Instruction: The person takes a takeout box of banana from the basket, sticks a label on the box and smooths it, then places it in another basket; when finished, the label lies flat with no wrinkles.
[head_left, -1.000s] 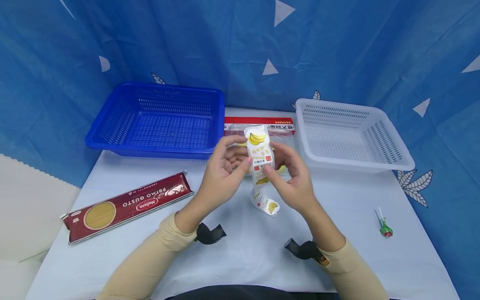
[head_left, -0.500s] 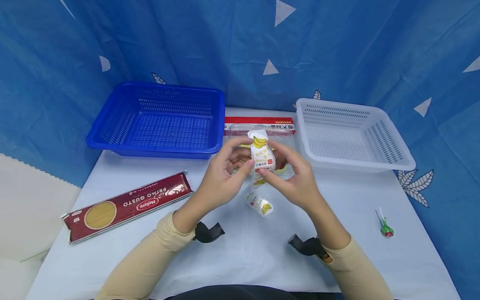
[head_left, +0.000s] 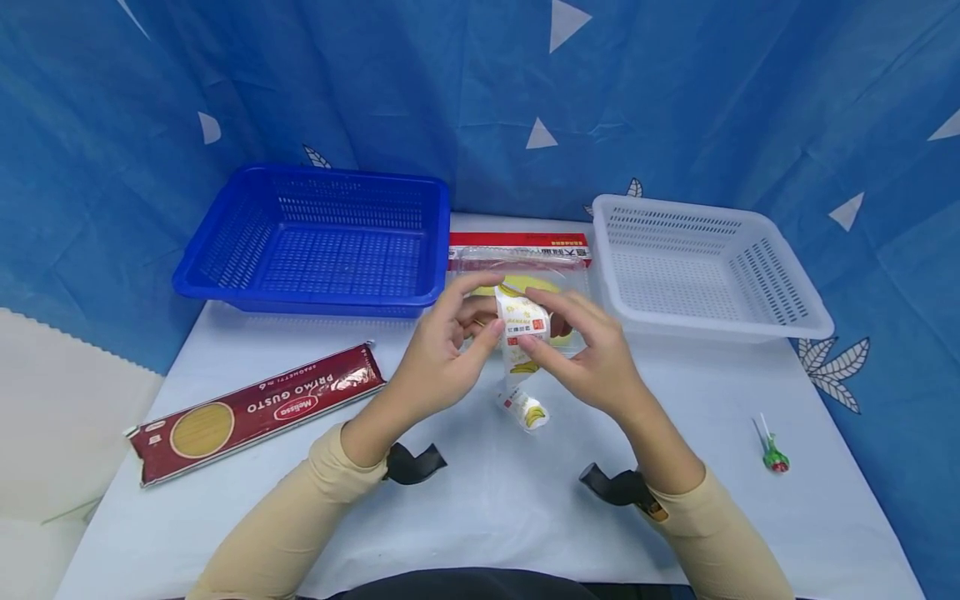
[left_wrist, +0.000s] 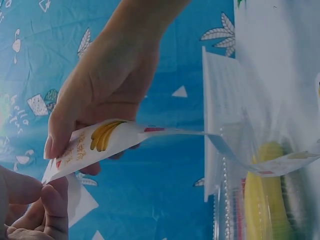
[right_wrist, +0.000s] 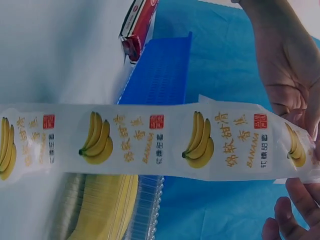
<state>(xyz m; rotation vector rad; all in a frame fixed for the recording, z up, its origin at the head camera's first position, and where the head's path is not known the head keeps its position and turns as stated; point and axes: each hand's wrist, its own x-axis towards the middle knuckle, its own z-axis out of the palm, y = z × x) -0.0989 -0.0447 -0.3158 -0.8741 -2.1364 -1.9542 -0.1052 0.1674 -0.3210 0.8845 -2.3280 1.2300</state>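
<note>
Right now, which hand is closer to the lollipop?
Right. The right hand is left of the lollipop; the left hand is farther left, across the banana sticker strip.

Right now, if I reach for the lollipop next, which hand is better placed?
Probably the right hand: the lollipop lies on its side, while the left hand would have to cross over. Both pinch the banana label strip, so the left could hold it.

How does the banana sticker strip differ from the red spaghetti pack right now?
The sticker strip is white with yellow bananas; the spaghetti pack is dark red. The strip is held up by the left hand and right hand; the pack lies on the table, untouched. The strip bends and curls, while the pack lies straight. Both carry printed lettering and a picture.
</note>
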